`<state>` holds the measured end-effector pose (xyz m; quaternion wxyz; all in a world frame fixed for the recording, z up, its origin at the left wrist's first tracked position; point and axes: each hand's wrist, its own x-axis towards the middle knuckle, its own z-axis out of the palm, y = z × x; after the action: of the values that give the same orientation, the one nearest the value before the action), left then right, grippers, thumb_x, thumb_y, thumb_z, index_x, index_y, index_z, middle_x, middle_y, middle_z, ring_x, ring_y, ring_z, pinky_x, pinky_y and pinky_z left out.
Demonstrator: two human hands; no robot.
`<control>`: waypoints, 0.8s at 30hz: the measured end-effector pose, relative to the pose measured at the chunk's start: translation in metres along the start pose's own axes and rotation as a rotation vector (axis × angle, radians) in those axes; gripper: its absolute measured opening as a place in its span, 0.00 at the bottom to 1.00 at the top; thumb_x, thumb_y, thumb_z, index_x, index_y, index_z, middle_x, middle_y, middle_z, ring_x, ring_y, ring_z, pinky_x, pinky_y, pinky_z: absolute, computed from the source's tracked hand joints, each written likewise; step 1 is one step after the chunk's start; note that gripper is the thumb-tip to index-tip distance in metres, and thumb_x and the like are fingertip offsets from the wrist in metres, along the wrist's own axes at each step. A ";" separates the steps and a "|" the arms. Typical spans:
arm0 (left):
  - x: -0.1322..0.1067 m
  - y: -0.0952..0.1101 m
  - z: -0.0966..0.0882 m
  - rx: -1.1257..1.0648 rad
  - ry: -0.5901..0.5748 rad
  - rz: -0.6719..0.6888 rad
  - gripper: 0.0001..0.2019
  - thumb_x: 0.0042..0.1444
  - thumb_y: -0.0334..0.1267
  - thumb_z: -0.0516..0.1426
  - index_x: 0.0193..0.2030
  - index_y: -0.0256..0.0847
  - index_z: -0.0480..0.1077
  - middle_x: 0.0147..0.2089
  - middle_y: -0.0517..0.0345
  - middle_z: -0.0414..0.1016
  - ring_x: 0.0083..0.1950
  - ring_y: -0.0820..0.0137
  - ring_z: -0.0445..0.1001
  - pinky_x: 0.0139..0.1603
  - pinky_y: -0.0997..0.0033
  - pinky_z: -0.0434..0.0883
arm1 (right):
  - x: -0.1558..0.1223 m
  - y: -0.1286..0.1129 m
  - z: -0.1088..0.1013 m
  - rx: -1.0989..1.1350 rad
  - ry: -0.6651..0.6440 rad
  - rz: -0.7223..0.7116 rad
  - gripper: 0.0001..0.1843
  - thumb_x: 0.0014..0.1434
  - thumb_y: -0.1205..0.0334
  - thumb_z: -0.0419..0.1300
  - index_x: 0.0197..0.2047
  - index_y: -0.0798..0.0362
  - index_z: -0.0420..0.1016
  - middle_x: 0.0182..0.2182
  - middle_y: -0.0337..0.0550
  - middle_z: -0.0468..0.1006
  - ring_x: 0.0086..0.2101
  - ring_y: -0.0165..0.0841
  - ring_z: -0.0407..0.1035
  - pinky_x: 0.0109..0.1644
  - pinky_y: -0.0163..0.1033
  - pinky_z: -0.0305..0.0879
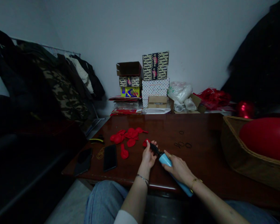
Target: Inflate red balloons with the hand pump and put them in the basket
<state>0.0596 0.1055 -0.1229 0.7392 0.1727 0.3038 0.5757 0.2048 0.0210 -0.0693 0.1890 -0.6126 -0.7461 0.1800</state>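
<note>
My right hand (179, 168) is wrapped round the light blue barrel of a balloon pump (165, 160), which slants from the table's front edge up toward my left hand. At the pump's black nozzle, my left hand (150, 155) pinches a small red balloon (145, 142) that looks uninflated. My left fingers partly hide where balloon and nozzle meet. To the left lies a pile of limp red balloons (130, 133), with a single balloon (124, 152) nearer me. Several dark rings (181, 144), like hair ties or rubber bands, lie right of the pump.
A wicker basket (231, 137) holding a big inflated red balloon (268, 135) stands at the right. Two dark phone-like slabs (110, 158), a yellow string loop (100, 153) and a black-and-yellow tool (97, 140) lie left. Boxes (155, 67) line the back wall.
</note>
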 end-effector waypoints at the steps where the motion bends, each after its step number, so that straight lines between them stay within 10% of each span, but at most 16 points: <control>1: -0.001 -0.001 -0.001 0.015 -0.005 -0.009 0.20 0.52 0.52 0.57 0.44 0.40 0.71 0.54 0.49 0.70 0.49 0.65 0.72 0.45 0.68 0.70 | 0.000 0.000 0.000 -0.003 0.001 0.004 0.34 0.56 0.52 0.50 0.63 0.56 0.53 0.46 0.52 0.73 0.46 0.41 0.69 0.46 0.40 0.60; 18: 0.002 0.007 0.011 -0.191 -0.085 0.053 0.16 0.57 0.49 0.52 0.36 0.37 0.69 0.45 0.48 0.73 0.49 0.65 0.73 0.50 0.64 0.69 | -0.003 -0.006 0.011 -0.147 0.044 -0.065 0.33 0.56 0.57 0.51 0.63 0.58 0.52 0.44 0.53 0.73 0.43 0.39 0.69 0.45 0.39 0.60; 24: 0.006 0.009 0.017 -0.267 0.019 0.105 0.14 0.54 0.46 0.57 0.28 0.38 0.62 0.22 0.64 0.64 0.21 0.79 0.65 0.26 0.77 0.68 | -0.007 -0.015 0.017 -0.266 0.075 -0.077 0.33 0.57 0.55 0.51 0.64 0.58 0.51 0.44 0.53 0.73 0.43 0.40 0.69 0.48 0.42 0.58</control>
<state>0.0654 0.1155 -0.1061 0.7215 0.0829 0.2221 0.6506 0.1844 0.0109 -0.0770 0.1407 -0.6094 -0.7787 0.0488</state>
